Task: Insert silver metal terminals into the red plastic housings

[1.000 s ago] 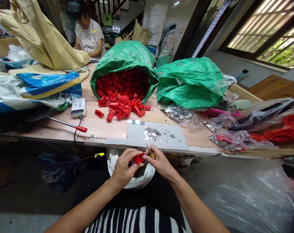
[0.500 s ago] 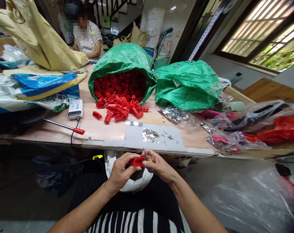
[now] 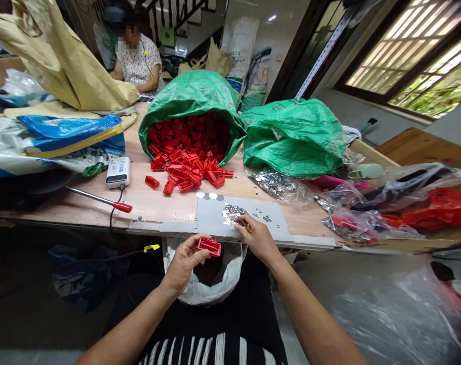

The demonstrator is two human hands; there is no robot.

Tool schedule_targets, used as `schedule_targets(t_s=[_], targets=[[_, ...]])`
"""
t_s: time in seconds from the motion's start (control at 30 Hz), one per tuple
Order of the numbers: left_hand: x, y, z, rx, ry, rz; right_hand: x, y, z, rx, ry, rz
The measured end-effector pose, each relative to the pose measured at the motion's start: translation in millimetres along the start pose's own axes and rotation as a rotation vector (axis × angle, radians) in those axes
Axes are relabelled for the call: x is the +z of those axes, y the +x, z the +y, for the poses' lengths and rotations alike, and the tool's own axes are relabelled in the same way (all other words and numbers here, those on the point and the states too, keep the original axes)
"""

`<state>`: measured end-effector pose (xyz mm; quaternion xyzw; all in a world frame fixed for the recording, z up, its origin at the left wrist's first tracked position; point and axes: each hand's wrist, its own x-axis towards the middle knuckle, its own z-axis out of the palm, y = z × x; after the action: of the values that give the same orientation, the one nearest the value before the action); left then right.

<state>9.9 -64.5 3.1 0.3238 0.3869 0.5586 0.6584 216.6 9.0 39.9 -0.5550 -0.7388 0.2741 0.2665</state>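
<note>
My left hand [image 3: 185,261] pinches a red plastic part [image 3: 209,247] by its left end, just in front of the table edge, with its hollow side facing up. Over the grey sheet [image 3: 211,215], my right hand [image 3: 256,235] is closed around a small yellow-handled tool [image 3: 248,228]. Its fingertips are at the near right side of a pile of small silvery metal pieces [image 3: 232,212]. The tool's tip is too small to make out. Below the hands an open white bag [image 3: 230,279] hangs at the table edge.
A green sack [image 3: 196,86] spills red parts [image 3: 183,167] onto the table [image 3: 158,203]. Another green sack [image 3: 291,134], plastic bags and a red-handled rod [image 3: 122,207] lie around. A power bank [image 3: 118,172] stands left. Across the table sits a person [image 3: 139,61].
My right hand has moved away from the red part, forward and right to the metal pieces. My left hand has shifted slightly left and turned the red part.
</note>
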Motion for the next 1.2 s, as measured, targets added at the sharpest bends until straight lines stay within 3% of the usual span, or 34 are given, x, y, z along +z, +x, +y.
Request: schedule_targets(t_s=[0.17, 0.43, 0.67, 0.87, 0.97, 1.07, 1.2], targets=[[-1.4, 0, 2, -0.016, -0.009, 0.011, 1, 17, 14, -0.057, -0.361, 0.016], [-1.8, 0, -4, -0.031, 0.007, -0.018, 9, 24, 14, -0.039, -0.444, -0.008], [4.4, 0, 0, 0.062, 0.174, 0.013, -3, 14, 7, -0.004, -0.094, 0.064], [11.1, -1, 4, 0.445, 0.745, 0.094, 6, 0, -9, 0.067, 0.343, -0.062], [13.2, 0, 4, 0.583, 0.851, 0.102, 15, -6, -21, 0.131, 0.574, -0.135], [14.4, 0, 3, 0.652, 0.875, 0.096, 23, -11, -31, 0.164, 0.67, -0.17], [13.4, 0, 4, 0.691, 0.883, 0.12, 30, -14, -32, 0.181, 0.637, -0.156]])
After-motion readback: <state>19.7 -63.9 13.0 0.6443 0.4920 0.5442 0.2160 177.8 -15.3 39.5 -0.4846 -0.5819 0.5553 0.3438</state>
